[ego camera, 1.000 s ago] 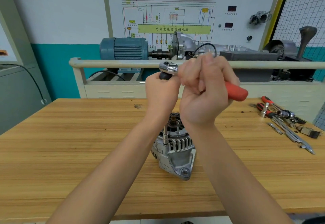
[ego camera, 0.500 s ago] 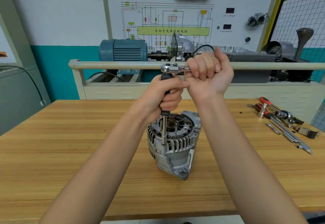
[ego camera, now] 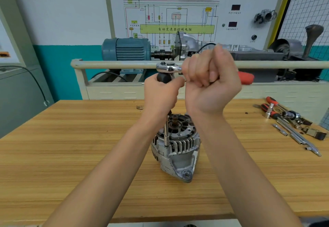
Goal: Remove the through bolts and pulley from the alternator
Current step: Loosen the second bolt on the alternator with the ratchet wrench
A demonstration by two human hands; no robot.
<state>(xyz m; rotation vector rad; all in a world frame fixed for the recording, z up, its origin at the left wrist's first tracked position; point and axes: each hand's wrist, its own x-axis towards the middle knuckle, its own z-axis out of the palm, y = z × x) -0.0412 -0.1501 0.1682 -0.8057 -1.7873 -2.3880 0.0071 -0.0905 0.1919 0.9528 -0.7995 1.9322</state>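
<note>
I am gripping the ratchet [ego camera: 169,68] handle with my right hand [ego camera: 211,82], my left hand [ego camera: 160,94] wrapping the extension [ego camera: 166,134] upright over a bolt (hidden) on the alternator [ego camera: 176,148], mid-counter [ego camera: 71,146]. Keeping it plumb should prevent slipping.

Your left hand [ego camera: 161,94] raised, fingers curled tight in grip. Your right hand [ego camera: 211,82] beside it, touching, closed in fist-like grip. Both forearms reach forward.

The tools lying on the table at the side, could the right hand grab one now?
Probably not yet: the right hand grips the ratchet handle. The loose tools lie uncovered on that side.
</note>
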